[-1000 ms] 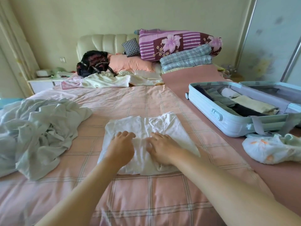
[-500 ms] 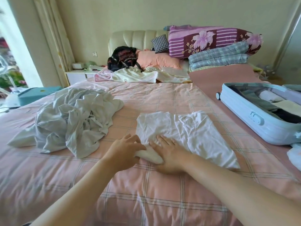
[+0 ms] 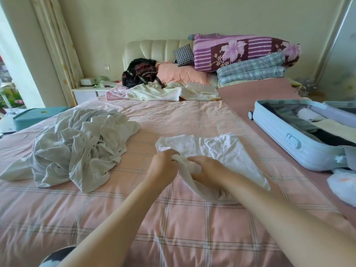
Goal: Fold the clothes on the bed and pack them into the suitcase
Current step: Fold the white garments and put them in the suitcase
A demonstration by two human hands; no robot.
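Both hands have bunched the near edge of the top [image 3: 227, 149] into a roll. Left hand [image 3: 164, 165] pinches it; right hand [image 3: 209, 173] seems curled round it. Folding is underway, with the suitcase [image 3: 279, 135] open to the right hand's right.

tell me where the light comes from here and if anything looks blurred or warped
Head view: daylight floods in from the window at far left, blown out; the wide lens bows the curtain and stretches the forearms; the left hand and right hand on the white garment look slightly soft.
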